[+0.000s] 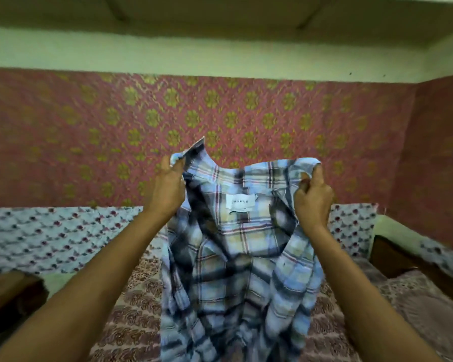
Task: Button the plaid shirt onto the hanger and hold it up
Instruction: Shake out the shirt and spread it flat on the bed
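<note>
A blue, black and cream plaid shirt (246, 252) hangs in the air in front of me, open at the front, its inside facing me with a white neck label (239, 202) showing. My left hand (168, 186) grips the left side of the collar. My right hand (313, 199) pinches the right side of the collar and shoulder. The shirt's lower part drapes down toward the bed. No hanger is visible.
A bed with a brown patterned sheet (131, 317) lies below the shirt. A pale floral cloth (50, 239) runs along the back. A red wall covering with yellow flowers (220, 113) stands behind. Dark wooden furniture (8, 296) sits at the left, and more (392, 259) at the right.
</note>
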